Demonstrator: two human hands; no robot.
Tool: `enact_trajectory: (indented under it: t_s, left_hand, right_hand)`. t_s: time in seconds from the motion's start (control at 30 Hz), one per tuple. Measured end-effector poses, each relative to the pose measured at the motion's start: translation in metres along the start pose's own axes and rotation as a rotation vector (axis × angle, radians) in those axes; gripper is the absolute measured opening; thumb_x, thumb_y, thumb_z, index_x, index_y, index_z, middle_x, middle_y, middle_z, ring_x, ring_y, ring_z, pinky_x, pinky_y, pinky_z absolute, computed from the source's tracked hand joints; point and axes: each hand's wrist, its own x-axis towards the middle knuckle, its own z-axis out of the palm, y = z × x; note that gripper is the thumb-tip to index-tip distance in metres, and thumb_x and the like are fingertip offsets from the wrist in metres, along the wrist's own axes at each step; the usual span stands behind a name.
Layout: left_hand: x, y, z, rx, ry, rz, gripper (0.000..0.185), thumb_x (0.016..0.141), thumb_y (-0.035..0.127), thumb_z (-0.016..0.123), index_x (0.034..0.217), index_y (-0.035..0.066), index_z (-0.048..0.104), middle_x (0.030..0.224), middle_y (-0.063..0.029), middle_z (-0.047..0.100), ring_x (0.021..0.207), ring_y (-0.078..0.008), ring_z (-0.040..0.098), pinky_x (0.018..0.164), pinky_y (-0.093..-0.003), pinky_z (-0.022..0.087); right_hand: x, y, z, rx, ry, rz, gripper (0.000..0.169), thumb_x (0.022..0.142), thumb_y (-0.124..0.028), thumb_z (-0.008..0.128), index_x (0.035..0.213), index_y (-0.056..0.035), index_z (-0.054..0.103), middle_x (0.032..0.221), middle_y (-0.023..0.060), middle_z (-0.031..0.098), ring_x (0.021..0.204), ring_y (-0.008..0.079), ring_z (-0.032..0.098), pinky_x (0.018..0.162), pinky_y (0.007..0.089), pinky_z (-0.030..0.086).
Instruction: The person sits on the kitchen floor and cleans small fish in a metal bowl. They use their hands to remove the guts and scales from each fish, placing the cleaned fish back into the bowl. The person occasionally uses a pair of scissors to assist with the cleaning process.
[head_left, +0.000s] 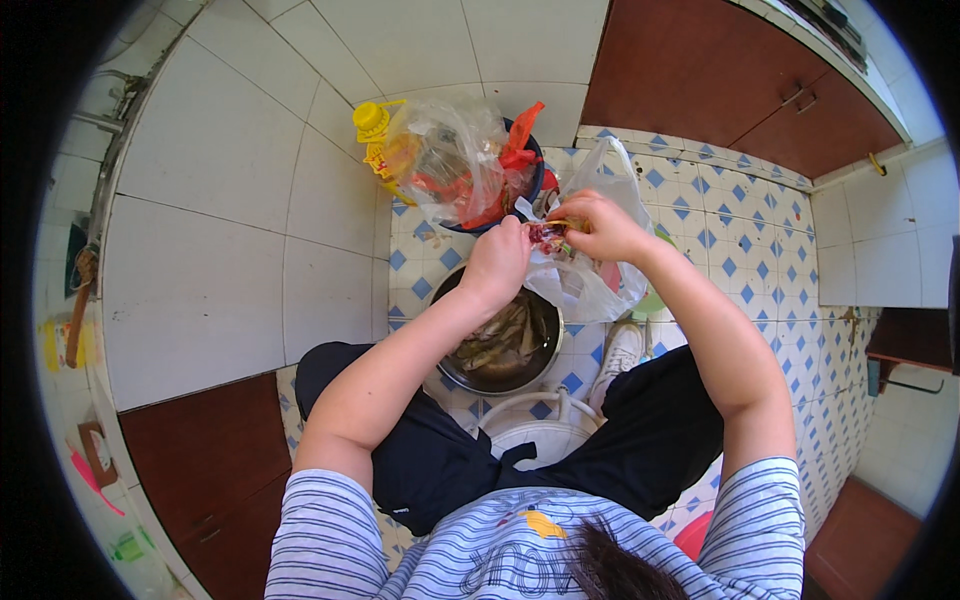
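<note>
A small, wet, dark red raw piece (547, 234), possibly part of a fish, is held between both hands above the floor. My left hand (496, 259) pinches its left end with closed fingers. From the other side my right hand (602, 227) grips it, along with a thin yellowish strip whose nature I cannot tell. Directly below the hands hangs or lies a white plastic bag (592, 289), its mouth spread. A round metal basin (553, 352) stands under my left forearm, with several small fish (506, 337) in murky water.
Beyond my hands stands a dark blue bin (537, 161) heaped with plastic bags (454, 161). Against it is a yellow-capped oil bottle (373, 124). A green basin (661, 296) shows behind the white bag. White-tiled wall is on the left; a white stool (536, 435) is between my legs.
</note>
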Motion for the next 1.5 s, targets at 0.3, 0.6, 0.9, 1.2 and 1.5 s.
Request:
enact_trajectory:
  t_s: [0.3,0.6,0.9,1.2,1.5]
  left_hand:
    - [0.003,0.001,0.000,-0.088,-0.018,-0.042,0.023,0.088,0.019,0.042,0.079,-0.003,0.047,0.068,-0.0232,0.056,0.067,-0.0400,0.055,0.060,-0.0475,0.043]
    - [0.003,0.000,0.001,-0.129,-0.014,-0.036,0.023,0.088,0.019,0.042,0.079,-0.002,0.048,0.069,-0.0233,0.056,0.068,-0.0400,0.055,0.061,-0.0476,0.043]
    - [0.005,0.004,-0.004,-0.104,0.011,-0.014,0.023,0.087,0.018,0.042,0.079,-0.003,0.048,0.069,-0.0240,0.056,0.068,-0.0405,0.055,0.060,-0.0474,0.042]
    - [0.006,0.009,-0.006,-0.102,0.033,-0.027,0.022,0.087,0.017,0.044,0.079,-0.003,0.048,0.070,-0.0239,0.056,0.067,-0.0403,0.055,0.060,-0.0469,0.043]
    - [0.007,0.010,-0.006,-0.114,0.079,-0.001,0.019,0.086,0.015,0.046,0.079,-0.003,0.046,0.069,-0.0238,0.055,0.067,-0.0404,0.054,0.059,-0.0469,0.043]
  right_hand:
    - [0.002,-0.011,-0.014,0.431,-0.272,0.324,0.029,0.077,-0.007,0.048,0.103,0.0006,0.057,0.078,0.0031,0.057,0.070,0.0083,0.051,0.063,0.0233,0.044]
    - [0.004,0.001,-0.009,0.538,-0.306,0.318,0.026,0.081,-0.008,0.053,0.105,0.0027,0.056,0.087,0.0051,0.060,0.078,0.0078,0.051,0.071,0.0240,0.044]
    - [0.005,-0.027,-0.023,0.496,-0.309,0.362,0.030,0.078,-0.007,0.053,0.107,0.0017,0.056,0.088,0.0054,0.060,0.076,0.0084,0.051,0.068,0.0236,0.044]
    - [0.006,-0.026,-0.027,0.493,-0.302,0.417,0.040,0.071,-0.004,0.043,0.108,0.0029,0.055,0.088,0.0048,0.059,0.077,0.0091,0.050,0.070,0.0232,0.042]
    - [0.005,-0.022,-0.025,0.526,-0.239,0.344,0.036,0.073,-0.005,0.044,0.107,0.0019,0.056,0.083,0.0030,0.058,0.071,0.0067,0.047,0.063,0.0209,0.040]
